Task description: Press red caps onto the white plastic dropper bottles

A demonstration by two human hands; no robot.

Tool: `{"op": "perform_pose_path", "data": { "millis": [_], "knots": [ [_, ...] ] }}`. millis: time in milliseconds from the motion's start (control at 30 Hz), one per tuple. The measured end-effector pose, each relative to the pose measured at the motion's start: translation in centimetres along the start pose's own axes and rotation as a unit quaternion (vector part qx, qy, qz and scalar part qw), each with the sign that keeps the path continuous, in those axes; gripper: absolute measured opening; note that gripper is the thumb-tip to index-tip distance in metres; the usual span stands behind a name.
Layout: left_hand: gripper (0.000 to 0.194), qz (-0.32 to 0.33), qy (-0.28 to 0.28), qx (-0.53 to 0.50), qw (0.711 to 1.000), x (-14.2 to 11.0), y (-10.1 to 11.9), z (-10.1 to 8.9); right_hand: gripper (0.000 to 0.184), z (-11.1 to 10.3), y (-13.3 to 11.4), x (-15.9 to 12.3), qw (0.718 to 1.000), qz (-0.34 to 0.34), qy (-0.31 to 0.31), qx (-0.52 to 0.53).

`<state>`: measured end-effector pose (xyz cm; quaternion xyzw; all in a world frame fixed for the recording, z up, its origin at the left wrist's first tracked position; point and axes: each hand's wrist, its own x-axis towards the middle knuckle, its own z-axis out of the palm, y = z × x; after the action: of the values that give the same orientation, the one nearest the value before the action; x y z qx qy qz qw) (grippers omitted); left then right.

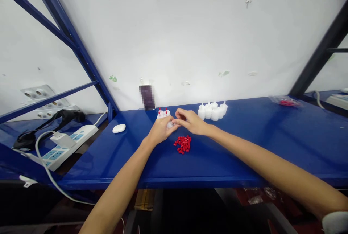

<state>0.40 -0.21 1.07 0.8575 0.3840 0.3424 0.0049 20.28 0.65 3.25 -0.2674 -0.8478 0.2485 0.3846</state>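
My left hand (161, 129) is closed around a small white squeeze bottle (170, 124), mostly covered by the fingers. The fingers of my right hand (192, 122) are pinched together at the end of that bottle; whatever sits between them is hidden. Just behind my left hand stand several white bottles (166, 113) with red caps on their tips. A loose pile of small red caps (183, 144) lies on the blue table in front of my hands. To the right of my right hand, several uncapped white bottles (214, 113) stand in a group.
The blue table (244, 147) runs along a white wall. A phone (147, 97) leans on the wall, and a white earphone case (119, 128) lies at the left. Further left are a power strip (63, 148) and blue frame bars (78, 52). A plastic bag (285, 101) with red contents lies back right.
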Motion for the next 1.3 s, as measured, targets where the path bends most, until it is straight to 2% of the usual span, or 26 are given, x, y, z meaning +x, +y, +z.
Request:
{"op": "perform_pose_path", "data": {
  "millis": [67, 133, 267, 333, 400, 467, 533, 567, 667, 800, 900, 1067, 1300],
  "knots": [
    [0.023, 0.002, 0.006, 0.009, 1.000, 0.0, 0.0, -0.2, 0.033, 0.0, -0.1, 0.2, 0.994, -0.055, -0.026, -0.088],
    [0.020, -0.007, 0.012, 0.016, 1.000, 0.2, -0.1, -0.2, 0.037, 0.4, -0.4, 0.5, 0.988, -0.085, -0.029, -0.129],
    [0.018, -0.051, 0.039, 0.013, 0.998, 0.4, -0.1, -0.5, 0.039, 2.1, -0.9, 1.6, 0.994, -0.043, 0.020, -0.103],
    [0.025, -0.064, 0.037, -0.004, 0.997, 0.3, -0.4, -0.9, 0.039, 2.4, -1.0, 2.3, 0.994, -0.029, 0.010, -0.107],
    [0.040, -0.082, 0.033, -0.017, 0.996, 0.0, -1.0, -1.5, 0.040, 1.7, -0.7, 3.1, 0.993, -0.022, -0.005, -0.119],
    [0.051, -0.113, 0.051, -0.006, 0.992, -0.2, -2.0, -2.2, 0.044, 0.2, -0.2, 3.9, 0.991, 0.004, 0.027, -0.127],
    [0.045, -0.142, 0.098, 0.021, 0.985, -0.4, -3.0, -2.8, 0.046, -1.5, 0.2, 4.6, 0.987, 0.038, 0.059, -0.148],
    [0.041, -0.152, 0.126, 0.026, 0.980, -0.5, -3.4, -3.0, 0.047, -2.1, 0.5, 4.9, 0.985, 0.046, 0.033, -0.166],
    [0.036, -0.159, 0.174, 0.016, 0.972, -0.8, -4.1, -3.2, 0.048, -2.7, 0.8, 5.9, 0.970, 0.062, -0.107, -0.211],
    [0.035, -0.150, 0.143, 0.006, 0.978, -0.9, -3.8, -2.7, 0.049, -1.3, 0.9, 7.0, 0.935, 0.093, -0.223, -0.260],
    [0.036, -0.136, 0.107, 0.014, 0.985, -0.9, -3.6, -2.2, 0.050, -0.4, 0.9, 7.2, 0.918, 0.106, -0.256, -0.284],
    [0.036, -0.111, 0.077, 0.029, 0.990, -0.8, -3.5, -2.0, 0.043, 0.0, 0.7, 5.8, 0.905, 0.087, -0.223, -0.351],
    [0.036, -0.120, 0.072, 0.024, 0.990, -0.9, -3.5, -2.0, 0.036, -0.2, 2.4, 5.9, 0.907, 0.161, -0.164, -0.354]
  ]
}}
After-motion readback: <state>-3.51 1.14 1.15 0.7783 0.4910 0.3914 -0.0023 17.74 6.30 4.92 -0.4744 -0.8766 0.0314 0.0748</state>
